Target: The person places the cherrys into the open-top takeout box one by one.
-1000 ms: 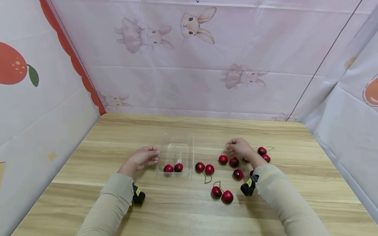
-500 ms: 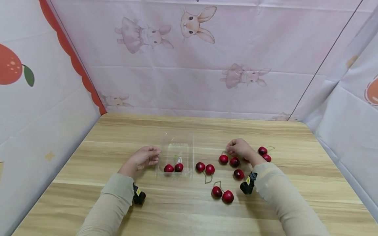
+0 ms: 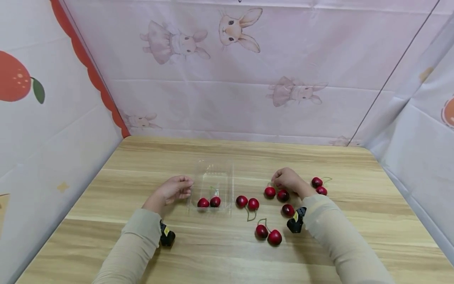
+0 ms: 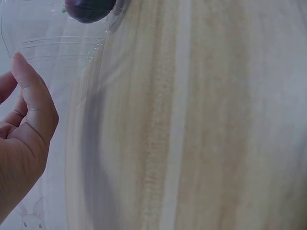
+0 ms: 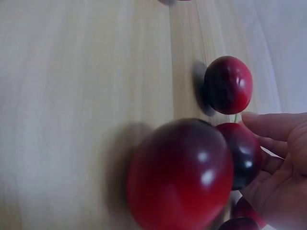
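In the head view a clear plastic box stands left of the table's middle, with two joined cherries at its near end. My left hand pinches the box's left rim; in the left wrist view a fingertip meets the clear plastic. On the right, my right hand reaches down behind a pair of cherries. Its thumb and fingers pinch their thin green stem, just above the fruit. Those cherries still rest on the table. Part of the stem is hidden by the fingers.
More stemmed cherries lie right of the box, with another pair nearer the front. A cherry sits by the right wrist, and one pair lies farther right. Printed cloth walls border the wooden table.
My right hand has dipped slightly, its fingers drawing together at the stem of the cherry pair. The left hand and the box stay where they were.
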Demonstrator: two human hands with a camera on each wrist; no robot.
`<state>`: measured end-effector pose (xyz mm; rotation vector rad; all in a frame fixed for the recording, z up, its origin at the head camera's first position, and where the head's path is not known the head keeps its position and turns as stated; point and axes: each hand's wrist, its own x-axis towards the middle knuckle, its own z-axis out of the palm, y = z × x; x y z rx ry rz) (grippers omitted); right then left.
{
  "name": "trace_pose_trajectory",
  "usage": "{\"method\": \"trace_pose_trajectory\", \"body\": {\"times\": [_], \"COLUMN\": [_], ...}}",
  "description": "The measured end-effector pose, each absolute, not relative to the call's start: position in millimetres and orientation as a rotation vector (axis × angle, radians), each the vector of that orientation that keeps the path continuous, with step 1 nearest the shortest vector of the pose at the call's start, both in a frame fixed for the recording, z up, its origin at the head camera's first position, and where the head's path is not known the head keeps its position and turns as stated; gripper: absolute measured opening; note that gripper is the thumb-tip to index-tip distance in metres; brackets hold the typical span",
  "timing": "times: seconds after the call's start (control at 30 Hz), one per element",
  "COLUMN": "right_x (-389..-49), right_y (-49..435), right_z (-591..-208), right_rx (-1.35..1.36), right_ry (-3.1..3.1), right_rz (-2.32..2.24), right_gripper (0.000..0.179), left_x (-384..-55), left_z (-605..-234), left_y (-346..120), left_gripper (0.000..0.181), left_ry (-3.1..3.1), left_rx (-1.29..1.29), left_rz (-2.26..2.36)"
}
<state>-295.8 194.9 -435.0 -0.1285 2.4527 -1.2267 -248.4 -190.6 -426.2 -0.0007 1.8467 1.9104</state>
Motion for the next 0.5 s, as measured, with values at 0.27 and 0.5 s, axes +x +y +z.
{"method": "trace_pose_trajectory", "body": {"times": [0.27, 0.5], "right_x": [-294.2, -293.0], "right_y": [191.1, 189.2], "right_z": [-434.9, -433.8], "right_rx": [-0.191, -0.251], "right_ry": [2.507, 2.537], "right_rz": [-1.162, -1.137], "right_gripper": [0.007, 0.006], "left_x": [-249.1, -249.7], "left_z": [-427.0, -428.6], "left_y": [-191.1, -192.0], "left_gripper": [0.004, 0.003], "left_ry": [1.833, 1.819], "left_rx": [-0.024, -0.018], "left_rz": [1.921, 1.935]}}
